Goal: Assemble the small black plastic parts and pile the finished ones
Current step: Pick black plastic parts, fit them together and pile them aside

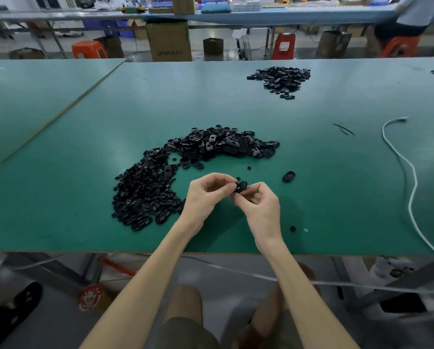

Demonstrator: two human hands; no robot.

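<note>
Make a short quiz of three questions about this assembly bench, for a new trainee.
1. True or false: the left hand and the right hand both pinch one black part over the green table.
2. Where does the smaller pile lie?
A) farther away than the large pile, to its right
B) at the table's near edge
C) on the floor
3. Fill in: along the table's right side lies a long white ____.

Key: 1 true; 2 A; 3 cable.
</note>
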